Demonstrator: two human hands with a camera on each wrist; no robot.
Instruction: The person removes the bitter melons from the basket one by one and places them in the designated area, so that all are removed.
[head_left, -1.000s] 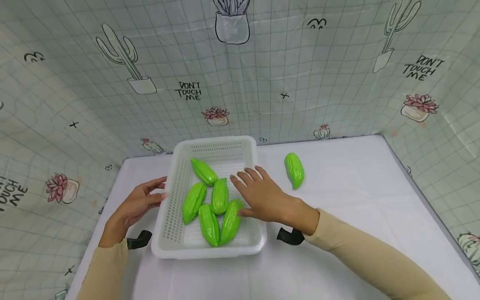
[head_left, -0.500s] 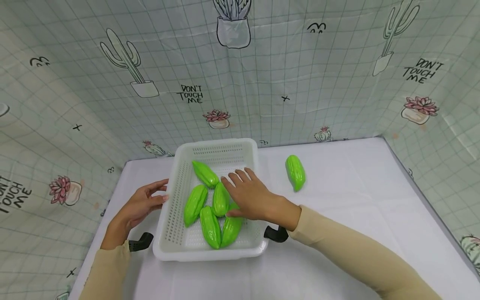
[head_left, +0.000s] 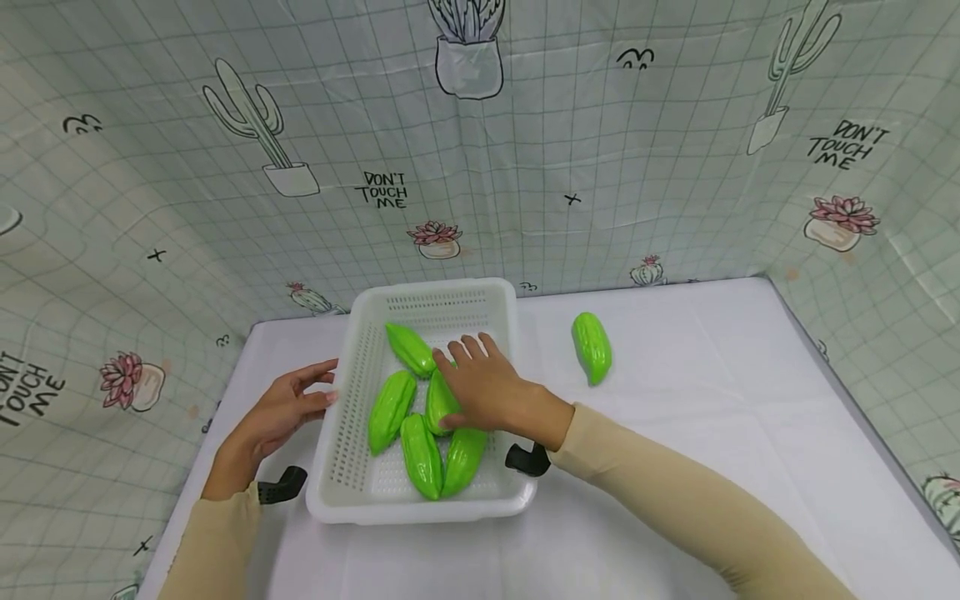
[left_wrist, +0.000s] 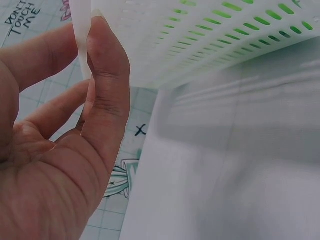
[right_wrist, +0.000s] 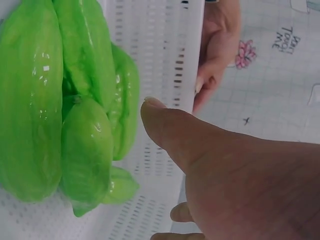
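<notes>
"Left to right?"
"The left hand [head_left: 281, 408] pinches the rim of the white perforated basket [head_left: 420, 514]; inside lie five ridged gourds [head_left: 392, 412]; the right hand [head_left: 487, 387] spreads wide over them, empty; a lone gourd [head_left: 592, 348] lies on the desk [head_left: 690, 375]."
"Any risk?"
"A hurried sweep might roll the gourds together; a tug could slide the basket."
"Their look?"
"Bright green, glossy, tapering."

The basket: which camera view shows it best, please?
The head view: all four sides of the basket appear, though the right hand hides a little. The left wrist view shows only part of a slotted wall; the right wrist view, part of the inside and rim.
</notes>
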